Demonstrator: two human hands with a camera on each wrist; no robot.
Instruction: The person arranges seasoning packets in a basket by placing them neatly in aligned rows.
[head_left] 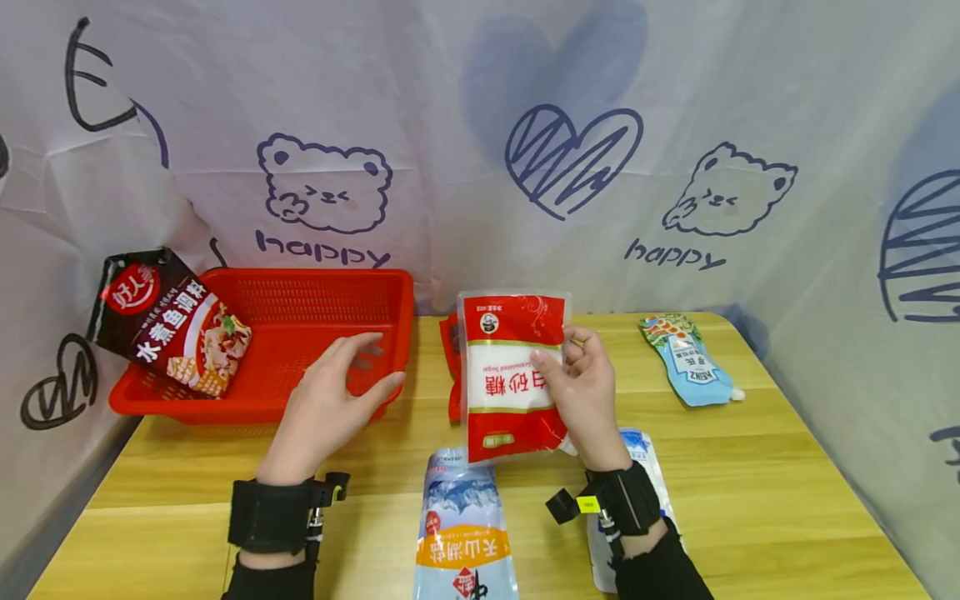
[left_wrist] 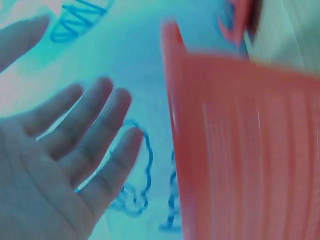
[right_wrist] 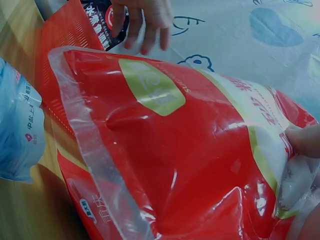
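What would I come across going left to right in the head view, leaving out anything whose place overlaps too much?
Black seasoning packet, left hand, red-and-white sugar bag, right hand, light-blue Heinz pouch.

In front of me the surface [head_left: 795, 492] is yellowish wood, its grain running left to right, its far right corner rounded. A whitish sheet [head_left: 442, 221] hangs past the far edge and along my left and right, creased and rumpled at left. I see two line-drawn bears, left [head_left: 326, 187] and right [head_left: 731, 193], each above "happy", and a scribbled heart [head_left: 574, 158] between them. The light is soft.
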